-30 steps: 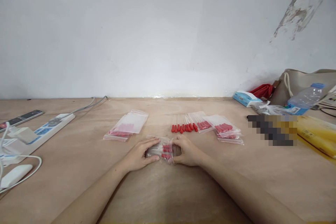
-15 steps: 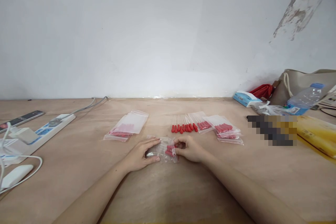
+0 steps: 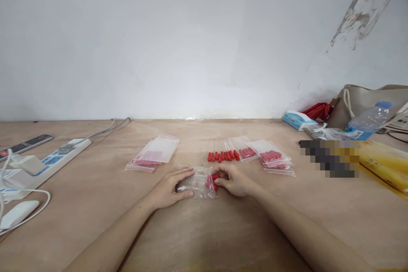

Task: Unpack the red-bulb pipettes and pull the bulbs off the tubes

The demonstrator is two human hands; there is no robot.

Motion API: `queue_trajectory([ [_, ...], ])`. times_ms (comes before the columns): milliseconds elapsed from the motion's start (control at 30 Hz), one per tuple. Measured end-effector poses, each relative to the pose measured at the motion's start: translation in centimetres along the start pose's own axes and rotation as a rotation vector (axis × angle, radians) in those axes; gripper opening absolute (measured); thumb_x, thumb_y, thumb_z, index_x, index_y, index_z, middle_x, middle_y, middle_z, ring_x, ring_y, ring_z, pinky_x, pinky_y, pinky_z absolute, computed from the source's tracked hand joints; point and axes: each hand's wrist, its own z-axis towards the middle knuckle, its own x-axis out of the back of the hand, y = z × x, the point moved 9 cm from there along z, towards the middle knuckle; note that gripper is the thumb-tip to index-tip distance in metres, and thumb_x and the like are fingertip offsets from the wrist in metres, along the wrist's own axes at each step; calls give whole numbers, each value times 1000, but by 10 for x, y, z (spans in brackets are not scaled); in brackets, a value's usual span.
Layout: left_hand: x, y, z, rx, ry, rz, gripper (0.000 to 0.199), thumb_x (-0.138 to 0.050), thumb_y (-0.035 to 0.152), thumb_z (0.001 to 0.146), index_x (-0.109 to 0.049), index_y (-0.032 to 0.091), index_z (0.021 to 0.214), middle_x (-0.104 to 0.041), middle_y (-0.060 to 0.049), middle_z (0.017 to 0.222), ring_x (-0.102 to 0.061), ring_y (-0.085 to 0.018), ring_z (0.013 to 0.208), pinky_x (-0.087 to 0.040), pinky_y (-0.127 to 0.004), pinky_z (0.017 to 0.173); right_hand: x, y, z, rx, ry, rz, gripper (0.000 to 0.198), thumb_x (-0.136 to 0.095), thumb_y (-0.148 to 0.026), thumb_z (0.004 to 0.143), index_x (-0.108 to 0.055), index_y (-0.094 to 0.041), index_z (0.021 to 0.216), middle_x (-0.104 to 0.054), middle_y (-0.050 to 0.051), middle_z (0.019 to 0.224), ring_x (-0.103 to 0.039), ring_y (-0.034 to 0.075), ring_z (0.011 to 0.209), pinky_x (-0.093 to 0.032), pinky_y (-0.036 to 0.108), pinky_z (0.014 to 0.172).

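Observation:
A clear zip bag (image 3: 197, 185) lies flat on the table in front of me. My left hand (image 3: 174, 188) rests on its left end, thumb and fingers spread apart. At the bag's right end, my right hand (image 3: 231, 179) has its thumb and fingers closed on droppers with red bulbs (image 3: 214, 180). Those bulbs stick out partly at the bag's mouth; the thin clear stems are hard to make out inside the plastic. Just beyond, several loose droppers (image 3: 223, 155) lie in a row, red bulbs toward me.
Filled bags of droppers (image 3: 272, 157) lie to the right, and a stack of zip bags (image 3: 156, 151) to the left. A power strip (image 3: 52, 161) with cords is at far left. A tissue pack (image 3: 298, 120), plastic bottle (image 3: 371, 119) and yellow package (image 3: 382, 163) stand or lie at right.
My right hand has shifted slightly right, and the red bulbs in it have moved from inside the bag to its mouth. My left hand has stayed in place.

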Motion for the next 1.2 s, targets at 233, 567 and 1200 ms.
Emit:
queue_trajectory([
  [233,-1,-3,-1,-24,10,-5,59,-58,47,75,-43,26,127,-44,-7,133,-37,-24,124,-32,-44,102,59,4,0,-74,28,267,30,-65,-36,69,-59,-16,89,-66,5,85,-62,15,81,-49,30,75],
  [567,0,-1,0,-9,11,-3,59,-59,48,74,-43,25,127,-44,-7,132,-37,-24,124,-32,-43,102,128,-26,-14,377,721,-235,25,-50,-28,81,-62,-22,103,-65,5,98,-59,18,92,-46,36,85],
  [1200,0,-2,0,-6,17,-4,58,-59,48,74,-44,26,126,-44,-6,133,-37,-24,124,-31,-44,103,47,-10,10,433,345,-969,25,-44,-24,87,-58,-22,107,-61,9,99,-49,21,91,-35,35,77],
])
